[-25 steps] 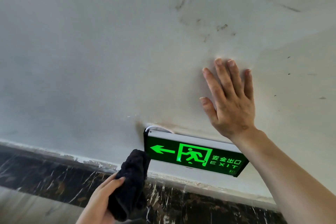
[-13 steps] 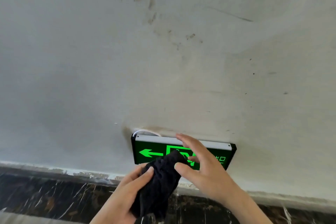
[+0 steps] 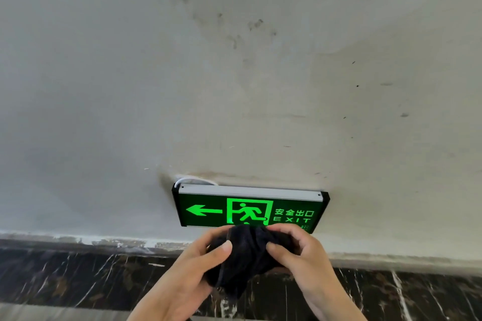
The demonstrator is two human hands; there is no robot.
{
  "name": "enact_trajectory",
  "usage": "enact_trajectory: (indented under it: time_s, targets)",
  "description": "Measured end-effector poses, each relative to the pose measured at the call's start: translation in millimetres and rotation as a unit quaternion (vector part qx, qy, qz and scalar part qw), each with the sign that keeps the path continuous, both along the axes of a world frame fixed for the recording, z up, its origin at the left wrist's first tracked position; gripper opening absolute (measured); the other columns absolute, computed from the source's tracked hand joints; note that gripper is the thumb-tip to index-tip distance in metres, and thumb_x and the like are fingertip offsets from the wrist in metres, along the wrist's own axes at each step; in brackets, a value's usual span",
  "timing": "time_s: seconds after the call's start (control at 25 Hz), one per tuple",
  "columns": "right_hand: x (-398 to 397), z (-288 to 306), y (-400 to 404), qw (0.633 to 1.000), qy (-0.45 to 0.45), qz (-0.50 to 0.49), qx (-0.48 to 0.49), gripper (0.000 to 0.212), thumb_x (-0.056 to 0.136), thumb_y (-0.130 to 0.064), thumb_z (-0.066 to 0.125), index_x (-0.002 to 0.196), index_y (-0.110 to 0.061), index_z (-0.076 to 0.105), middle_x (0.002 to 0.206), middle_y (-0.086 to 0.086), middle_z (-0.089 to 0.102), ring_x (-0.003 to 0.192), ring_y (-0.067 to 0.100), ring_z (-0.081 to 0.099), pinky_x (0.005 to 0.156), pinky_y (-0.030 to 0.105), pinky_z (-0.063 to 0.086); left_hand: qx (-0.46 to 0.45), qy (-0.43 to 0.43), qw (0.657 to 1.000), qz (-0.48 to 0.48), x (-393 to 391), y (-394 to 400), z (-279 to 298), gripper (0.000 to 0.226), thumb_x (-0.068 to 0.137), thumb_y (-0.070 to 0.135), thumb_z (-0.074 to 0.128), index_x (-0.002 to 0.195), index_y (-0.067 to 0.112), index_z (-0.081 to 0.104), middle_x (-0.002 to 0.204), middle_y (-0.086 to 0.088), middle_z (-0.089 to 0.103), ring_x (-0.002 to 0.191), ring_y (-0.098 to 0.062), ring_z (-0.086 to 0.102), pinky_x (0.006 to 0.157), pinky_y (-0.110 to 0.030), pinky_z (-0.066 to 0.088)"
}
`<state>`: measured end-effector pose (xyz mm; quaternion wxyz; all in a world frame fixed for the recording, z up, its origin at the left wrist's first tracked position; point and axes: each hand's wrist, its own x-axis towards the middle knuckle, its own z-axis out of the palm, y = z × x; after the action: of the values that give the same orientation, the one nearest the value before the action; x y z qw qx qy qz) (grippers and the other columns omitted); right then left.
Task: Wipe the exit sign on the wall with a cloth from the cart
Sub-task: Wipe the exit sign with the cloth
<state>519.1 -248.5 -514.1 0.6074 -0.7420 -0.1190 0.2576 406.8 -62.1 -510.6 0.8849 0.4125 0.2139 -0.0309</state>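
A lit green exit sign (image 3: pixel 250 210) with a left arrow, a running figure and the word EXIT hangs low on the pale wall. Just below its bottom edge, both my hands grip a bunched black cloth (image 3: pixel 246 260). My left hand (image 3: pixel 190 271) pinches the cloth's left side with thumb on top. My right hand (image 3: pixel 302 255) grips its right side and covers the sign's lower right corner. The cloth's top touches or overlaps the sign's lower edge.
The grey-white wall (image 3: pixel 234 86) above the sign carries smudges and scuff marks. A white cable (image 3: pixel 193 179) loops out behind the sign's top left corner. A dark marble skirting band (image 3: pixel 78 276) runs along the bottom, under a chipped paint line.
My right hand left the wall above the sign, came down and took hold of the cloth. The cloth, earlier in my left hand alone, now sits below the sign's middle, held by both.
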Motion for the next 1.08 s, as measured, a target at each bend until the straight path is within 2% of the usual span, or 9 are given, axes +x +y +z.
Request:
enact_trajectory:
  time_s: [0.12, 0.28, 0.36, 0.48, 0.64, 0.76, 0.92, 1.0, 1.08]
  targets:
    - [-5, -3, 0, 0.994, 0.078, -0.062, 0.031, 0.03, 0.081, -0.004, 0.073, 0.09, -0.032, 0.077, 0.092, -0.005, 0.077, 0.087, 0.014, 0.073, 0.064, 0.031, 0.06, -0.001, 0.011, 1.0, 0.003, 0, -8, -1, 0.093, 0.046, 0.007, 0.102, 0.131, 0.006, 0.063, 0.13, -0.023, 0.065, 0.12, -0.04, 0.063, 0.095, -0.047, 0.053]
    - [-15, 34, -6, 0.981, 0.157, -0.108, 0.044, 0.028, 0.081, -0.001, 0.072, 0.087, -0.027, 0.078, 0.088, 0.0, 0.078, 0.078, 0.016, 0.075, 0.059, 0.031, 0.058, 0.026, 0.044, 0.998, 0.032, -5, -21, 31, 0.074, 0.058, -0.017, 0.077, 0.127, 0.004, 0.063, 0.12, -0.023, 0.07, 0.107, -0.037, 0.07, 0.081, -0.04, 0.062]
    - [-18, 67, -9, 0.969, 0.206, -0.126, 0.062, 0.022, 0.081, 0.001, 0.072, 0.083, -0.02, 0.077, 0.081, 0.004, 0.078, 0.074, 0.021, 0.073, 0.058, 0.035, 0.058, 0.018, 0.061, 0.997, 0.05, -8, -21, 59, 0.068, 0.058, -0.027, 0.079, 0.12, -0.002, 0.066, 0.111, -0.028, 0.072, 0.095, -0.037, 0.073, 0.074, -0.041, 0.063]
    - [-23, 134, -12, 0.95, 0.269, -0.127, 0.09, 0.005, 0.082, -0.003, 0.07, 0.084, -0.007, 0.073, 0.076, 0.01, 0.075, 0.07, 0.023, 0.071, 0.059, 0.04, 0.059, -0.014, 0.075, 0.995, 0.06, -10, -23, 121, 0.04, 0.071, -0.013, 0.08, 0.11, -0.004, 0.073, 0.111, -0.032, 0.069, 0.095, -0.041, 0.071, 0.075, -0.044, 0.061]
    - [-25, 234, -14, 0.936, 0.306, -0.137, 0.105, 0.005, 0.086, -0.008, 0.068, 0.085, -0.005, 0.071, 0.079, 0.013, 0.076, 0.077, 0.032, 0.071, 0.061, 0.047, 0.059, -0.039, 0.076, 0.994, 0.067, -11, -29, 212, 0.038, 0.074, 0.012, 0.077, 0.11, 0.003, 0.075, 0.117, -0.03, 0.067, 0.103, -0.041, 0.067, 0.082, -0.044, 0.057]
    - [-24, 311, -18, 0.936, 0.304, -0.148, 0.1, 0.006, 0.087, -0.01, 0.068, 0.089, -0.005, 0.07, 0.078, 0.011, 0.076, 0.079, 0.032, 0.07, 0.059, 0.044, 0.059, -0.043, 0.072, 0.994, 0.076, -12, -33, 289, 0.035, 0.08, 0.01, 0.084, 0.113, 0.004, 0.074, 0.12, -0.029, 0.068, 0.105, -0.041, 0.069, 0.076, -0.044, 0.062]
    - [-22, 404, -25, 0.94, 0.294, -0.137, 0.106, 0.007, 0.085, -0.008, 0.069, 0.092, -0.005, 0.071, 0.081, 0.011, 0.077, 0.076, 0.029, 0.073, 0.057, 0.041, 0.059, -0.052, 0.068, 0.993, 0.086, -14, -33, 381, 0.036, 0.081, 0.013, 0.069, 0.114, 0.0, 0.073, 0.12, -0.03, 0.068, 0.109, -0.043, 0.068, 0.071, -0.042, 0.063]
    - [-22, 439, -28, 0.942, 0.29, -0.133, 0.109, 0.009, 0.085, -0.008, 0.069, 0.093, -0.004, 0.07, 0.082, 0.012, 0.077, 0.072, 0.027, 0.075, 0.058, 0.04, 0.059, -0.057, 0.057, 0.993, 0.083, -15, -34, 418, 0.034, 0.083, 0.013, 0.068, 0.114, 0.001, 0.074, 0.122, -0.027, 0.069, 0.111, -0.041, 0.068, 0.075, -0.043, 0.063]
    - [-24, 468, -33, 0.942, 0.286, -0.131, 0.117, 0.01, 0.085, -0.006, 0.069, 0.095, -0.003, 0.07, 0.087, 0.015, 0.077, 0.074, 0.028, 0.075, 0.06, 0.04, 0.059, -0.066, 0.046, 0.994, 0.075, -19, -37, 449, 0.038, 0.088, 0.01, 0.07, 0.125, -0.001, 0.067, 0.126, -0.027, 0.066, 0.116, -0.041, 0.065, 0.087, -0.048, 0.061]
